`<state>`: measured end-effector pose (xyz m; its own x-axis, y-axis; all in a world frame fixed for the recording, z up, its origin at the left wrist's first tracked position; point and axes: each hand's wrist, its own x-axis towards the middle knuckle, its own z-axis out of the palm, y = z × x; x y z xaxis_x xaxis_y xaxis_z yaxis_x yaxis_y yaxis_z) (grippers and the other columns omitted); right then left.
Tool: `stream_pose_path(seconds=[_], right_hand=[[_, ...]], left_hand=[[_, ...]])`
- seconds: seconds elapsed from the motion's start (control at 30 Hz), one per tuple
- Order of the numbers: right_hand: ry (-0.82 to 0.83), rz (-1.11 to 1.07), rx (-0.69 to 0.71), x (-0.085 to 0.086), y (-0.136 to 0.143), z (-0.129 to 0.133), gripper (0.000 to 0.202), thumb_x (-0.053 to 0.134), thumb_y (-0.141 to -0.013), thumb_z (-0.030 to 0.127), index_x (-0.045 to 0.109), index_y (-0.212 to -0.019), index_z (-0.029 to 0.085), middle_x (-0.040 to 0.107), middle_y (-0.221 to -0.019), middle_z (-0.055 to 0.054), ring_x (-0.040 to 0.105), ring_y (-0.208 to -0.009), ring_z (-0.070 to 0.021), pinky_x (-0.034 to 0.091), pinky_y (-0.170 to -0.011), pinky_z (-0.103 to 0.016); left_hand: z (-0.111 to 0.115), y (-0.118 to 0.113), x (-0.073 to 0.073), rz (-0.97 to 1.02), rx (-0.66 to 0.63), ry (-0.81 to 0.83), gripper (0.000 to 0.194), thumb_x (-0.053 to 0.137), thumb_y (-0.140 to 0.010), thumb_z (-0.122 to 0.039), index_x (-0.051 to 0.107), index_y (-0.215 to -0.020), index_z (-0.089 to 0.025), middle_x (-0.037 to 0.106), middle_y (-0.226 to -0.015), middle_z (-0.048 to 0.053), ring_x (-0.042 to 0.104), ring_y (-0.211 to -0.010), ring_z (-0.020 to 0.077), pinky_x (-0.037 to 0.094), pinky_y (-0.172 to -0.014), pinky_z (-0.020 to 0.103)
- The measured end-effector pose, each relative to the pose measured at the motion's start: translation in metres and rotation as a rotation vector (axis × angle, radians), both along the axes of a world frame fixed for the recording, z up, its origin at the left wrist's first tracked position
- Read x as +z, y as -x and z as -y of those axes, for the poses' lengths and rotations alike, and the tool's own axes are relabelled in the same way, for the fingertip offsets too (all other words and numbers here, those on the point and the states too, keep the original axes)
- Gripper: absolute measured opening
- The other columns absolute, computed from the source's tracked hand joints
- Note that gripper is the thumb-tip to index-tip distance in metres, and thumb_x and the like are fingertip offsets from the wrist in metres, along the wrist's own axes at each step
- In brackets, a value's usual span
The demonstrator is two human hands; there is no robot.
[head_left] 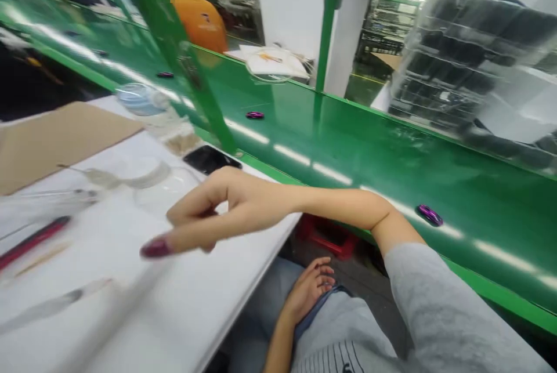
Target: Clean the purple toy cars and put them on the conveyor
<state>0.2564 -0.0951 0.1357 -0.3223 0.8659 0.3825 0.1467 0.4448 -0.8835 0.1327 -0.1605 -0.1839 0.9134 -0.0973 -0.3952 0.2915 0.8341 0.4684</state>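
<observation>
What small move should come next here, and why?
Probably lower the right hand toward the blurred red-and-black tool: the hand appears poised over the white tabletop, its thumb pointing toward that side, while the left hand is away from it. Whether the right hand holds anything is unclear.
</observation>
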Motion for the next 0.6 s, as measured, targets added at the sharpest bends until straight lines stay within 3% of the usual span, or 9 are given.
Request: stream_pose_path(seconds=[0.13, 0.27, 0.33, 0.4, 0.47, 0.53, 0.6], right_hand=[[0.107, -0.035, -0.244, -0.02, -0.027, 0.004, 0.039, 0.056, -0.097, 0.018, 0.051, -0.059, 0.012, 0.043, -0.055, 0.007, 0.039, -0.054, -0.0034, 0.033, -0.052, -0.016], [-0.083, 0.117, -0.375, -0.038, -0.058, -0.02, 0.013, 0.057, -0.087, 0.002, 0.061, -0.08, 0.012, 0.06, -0.079, 0.003, 0.054, -0.074, -0.0065, 0.045, -0.073, -0.017], [-0.142, 0.292, -0.612, -0.053, -0.081, -0.039, 0.025, 0.056, -0.076, -0.007, 0.064, -0.088, 0.013, 0.064, -0.092, 0.001, 0.057, -0.086, -0.0091, 0.046, -0.083, -0.02], [-0.096, 0.397, -0.934, -0.074, -0.108, -0.057, 0.028, 0.053, -0.073, -0.008, 0.065, -0.085, 0.014, 0.064, -0.091, 0.001, 0.057, -0.086, -0.0114, 0.047, -0.084, -0.024], [-0.07, 0.397, -1.082, -0.099, -0.136, -0.071, 0.018, 0.051, -0.084, -0.002, 0.062, -0.082, 0.012, 0.061, -0.085, -0.002, 0.056, -0.082, -0.0136, 0.048, -0.08, -0.028], [-0.024, 0.407, -1.172, -0.123, -0.161, -0.08, 0.007, 0.062, -0.093, 0.019, 0.062, -0.09, 0.012, 0.061, -0.088, -0.002, 0.059, -0.079, -0.0141, 0.052, -0.074, -0.03], [0.006, 0.42, -1.229, -0.142, -0.182, -0.084, 0.023, 0.063, -0.096, 0.034, 0.062, -0.104, 0.013, 0.062, -0.098, -0.004, 0.061, -0.083, -0.0154, 0.055, -0.074, -0.032]], left_hand=[[-0.002, 0.002, 0.006, -0.017, -0.041, -0.045, 0.044, 0.076, -0.08, -0.038, 0.065, -0.117, -0.018, 0.067, -0.101, 0.007, 0.066, -0.084, 0.0164, 0.048, -0.078, 0.029], [0.004, 0.003, 0.008, -0.027, -0.005, -0.129, 0.041, 0.076, -0.073, -0.029, 0.066, -0.111, -0.017, 0.065, -0.101, 0.008, 0.064, -0.084, 0.018, 0.047, -0.077, 0.031], [0.008, 0.003, 0.004, -0.025, 0.086, -0.193, 0.032, 0.073, -0.065, -0.02, 0.066, -0.096, -0.017, 0.064, -0.098, 0.006, 0.061, -0.088, 0.0177, 0.046, -0.077, 0.029], [0.01, 0.001, -0.002, -0.028, 0.219, -0.269, 0.019, 0.068, -0.06, -0.016, 0.06, -0.077, -0.018, 0.06, -0.086, 0.0, 0.057, -0.084, 0.0137, 0.043, -0.077, 0.025], [0.013, -0.001, -0.011, -0.039, 0.32, -0.345, 0.014, 0.063, -0.059, -0.017, 0.049, -0.064, -0.018, 0.051, -0.067, -0.005, 0.05, -0.071, 0.0096, 0.04, -0.072, 0.022], [0.016, -0.004, -0.02, -0.052, 0.338, -0.41, 0.019, 0.06, -0.062, -0.019, 0.042, -0.056, -0.019, 0.041, -0.053, -0.007, 0.041, -0.057, 0.0082, 0.034, -0.061, 0.021], [0.018, -0.007, -0.03, -0.064, 0.291, -0.459, 0.028, 0.061, -0.067, -0.022, 0.039, -0.05, -0.02, 0.034, -0.044, -0.008, 0.034, -0.047, 0.0079, 0.027, -0.052, 0.022]])
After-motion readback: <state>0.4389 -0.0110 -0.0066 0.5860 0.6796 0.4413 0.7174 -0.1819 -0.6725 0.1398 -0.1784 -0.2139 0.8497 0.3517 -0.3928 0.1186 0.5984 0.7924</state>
